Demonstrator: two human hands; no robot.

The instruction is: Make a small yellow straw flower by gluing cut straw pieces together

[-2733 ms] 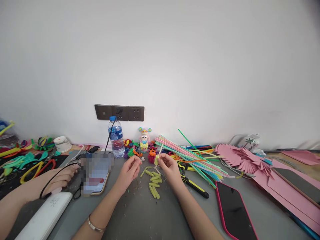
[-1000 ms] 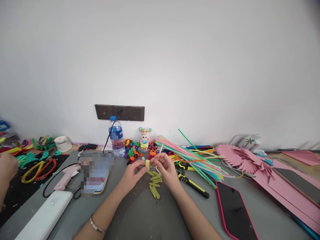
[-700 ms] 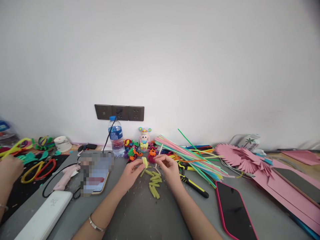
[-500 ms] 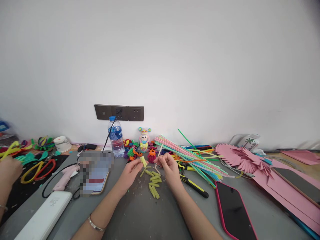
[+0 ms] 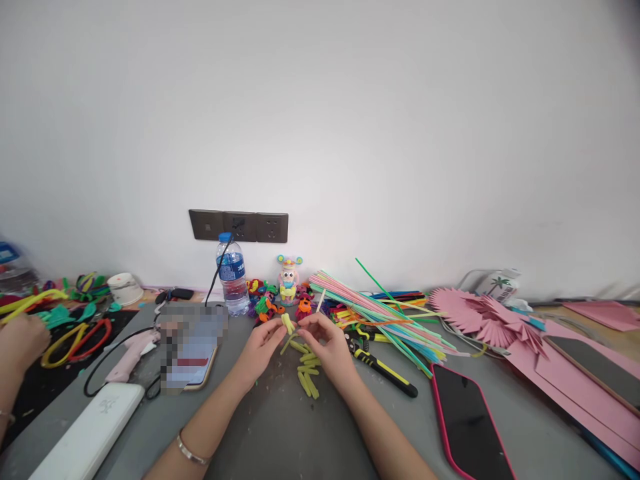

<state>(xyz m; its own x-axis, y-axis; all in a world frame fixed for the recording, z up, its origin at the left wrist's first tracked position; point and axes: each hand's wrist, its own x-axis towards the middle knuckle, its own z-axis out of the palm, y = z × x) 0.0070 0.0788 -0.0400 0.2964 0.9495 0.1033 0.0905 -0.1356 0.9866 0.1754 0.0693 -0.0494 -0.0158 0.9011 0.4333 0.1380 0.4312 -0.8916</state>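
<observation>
My left hand (image 5: 264, 350) pinches a small folded piece of yellow pipe cleaner (image 5: 287, 323) between thumb and fingertips. Close beside it, my right hand (image 5: 326, 343) has its fingers closed on a pale pipe cleaner (image 5: 321, 299), whose upper end sticks up above the knuckles. The rest of that pale length is hidden by the hand. Whether the two pieces touch I cannot tell. Below my hands, several short folded olive-yellow pipe cleaner pieces (image 5: 309, 380) lie in a loose column on the grey table (image 5: 280, 433).
Yellow-black pliers (image 5: 387, 375) and a pink-cased phone (image 5: 470, 420) lie to the right, with a pipe cleaner bundle (image 5: 380, 307) behind. Leftward are a water bottle (image 5: 233, 280), another phone (image 5: 197, 353), a glue gun (image 5: 131, 353) and a white power bank (image 5: 93, 433). Another person's hand (image 5: 25, 343) is at far left.
My right hand has moved left, close to my left hand, bringing the pale pipe cleaner up to the yellow piece. My left hand has stayed in place.
</observation>
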